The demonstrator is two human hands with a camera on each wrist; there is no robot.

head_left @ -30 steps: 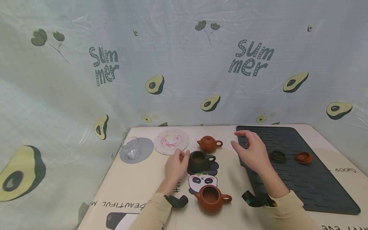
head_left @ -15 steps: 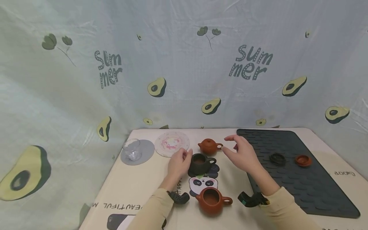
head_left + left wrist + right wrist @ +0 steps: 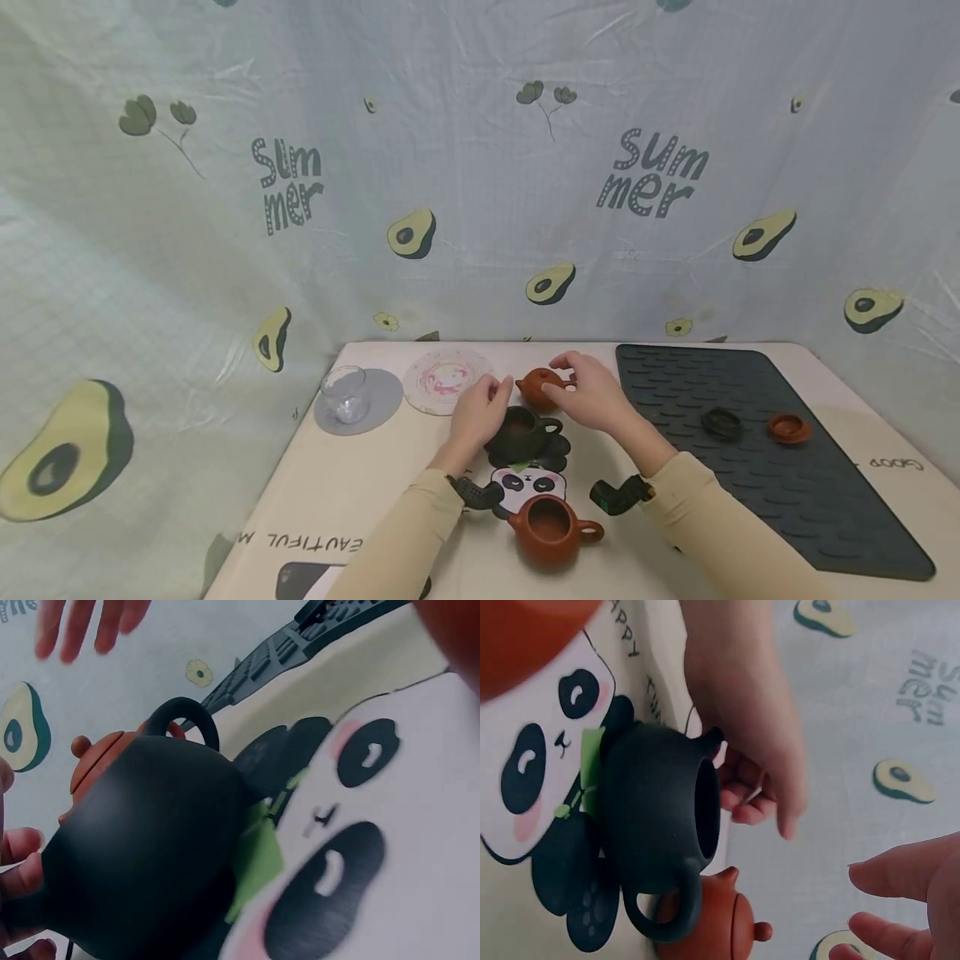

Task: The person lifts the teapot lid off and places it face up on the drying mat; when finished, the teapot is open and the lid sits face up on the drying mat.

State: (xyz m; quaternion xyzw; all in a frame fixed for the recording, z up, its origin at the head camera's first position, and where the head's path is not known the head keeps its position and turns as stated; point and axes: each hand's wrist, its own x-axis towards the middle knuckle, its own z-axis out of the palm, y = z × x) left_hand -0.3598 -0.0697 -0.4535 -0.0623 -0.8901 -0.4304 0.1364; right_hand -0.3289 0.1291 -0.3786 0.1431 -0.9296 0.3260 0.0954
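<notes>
Beside the spout of a lidless black teapot (image 3: 517, 437) is my left hand (image 3: 477, 421). In the right wrist view that hand's fingers are loosely curled, with its thumb straight; whether they touch the spout I cannot tell. My right hand (image 3: 594, 392) hovers at a small lidded reddish-brown teapot (image 3: 538, 387), hiding part of its handle in the head view. Its thumb and fingers are spread apart, and the right wrist view shows a gap between them and the lid knob (image 3: 763, 931). Nearer me stands a lidless reddish-brown teapot (image 3: 547, 533).
A dark ridged mat (image 3: 780, 500) on the right bears a black lid (image 3: 722, 423) and a reddish-brown lid (image 3: 789, 429). At the back left, a clear glass cup (image 3: 345, 393) stands on a grey round mat (image 3: 386, 400), beside a pink patterned round mat (image 3: 431, 392).
My right hand has moved left from above the dark mat to the lidded teapot. The left hand has shifted slightly rightward by the black teapot. The head view has tilted up a little.
</notes>
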